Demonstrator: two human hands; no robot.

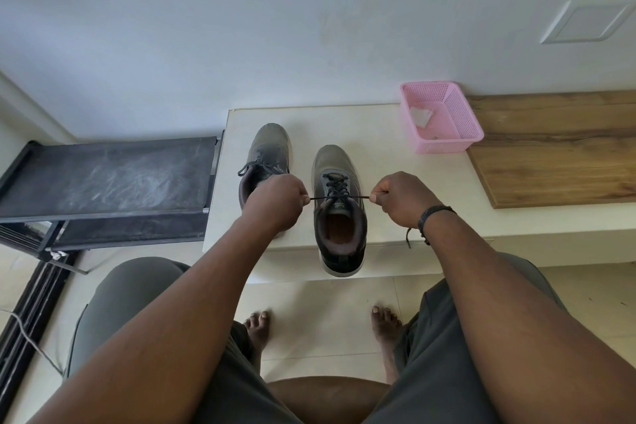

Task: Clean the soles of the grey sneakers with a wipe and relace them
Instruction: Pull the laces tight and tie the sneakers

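Both fists are curled tight: the left hand [275, 198] and right hand [401, 196] each pinch one end of the black lace [339, 197], stretched taut across the nearer grey sneaker [339, 210]. Its heel overhangs the pale surface [378, 134]. The other sneaker [266, 155] (already laced) sits just left. A pink basket [461, 138] holds a crumpled wipe [419, 116].

Black lace [339, 197] stretches between the fingers [304, 198], over a grey sneaker [339, 203] with dark lining. Beyond them: pale cream table [378, 134], pink mesh basket [440, 117], wood-grain board [557, 148].
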